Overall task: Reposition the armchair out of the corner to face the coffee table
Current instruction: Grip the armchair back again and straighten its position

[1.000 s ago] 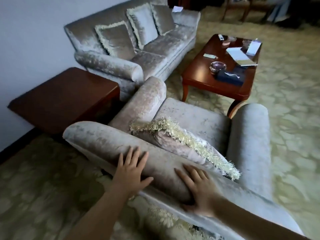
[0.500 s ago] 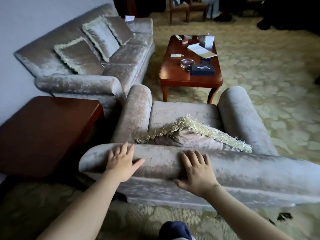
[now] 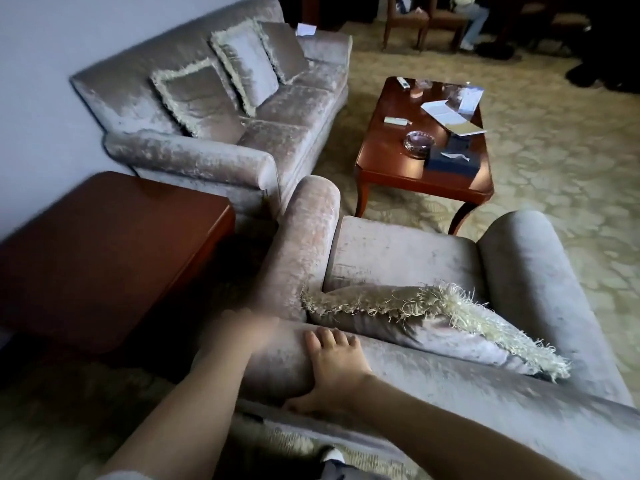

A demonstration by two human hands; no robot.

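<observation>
— What has changed from half a second ago?

— Both hands have moved to the left end of the backrest of the grey velvet armchair (image 3: 398,258). They lay flat and well apart on it; now they are just beside each other. The right hand (image 3: 334,363) grips the rolled top, fingers over it and thumb tucked under. The left hand (image 3: 249,329) is blurred where the backrest meets the left armrest, and I cannot tell whether it holds or lies open.

— What does that mean for the task?

— I'd judge pushing has given way to a grip for swinging that corner. The armchair stands near, beside the dark wooden side table (image 3: 104,244) on its left. Its seat already opens toward the red-brown wooden coffee table (image 3: 388,161), so probably only fine turning remains.

— Counts?

— One armchair, one coffee table, one side table, one long grey velvet sofa (image 3: 194,157) far left, two hands. Four cushions: one fringed grey cushion (image 3: 415,327) on the armchair, three on the sofa.
</observation>
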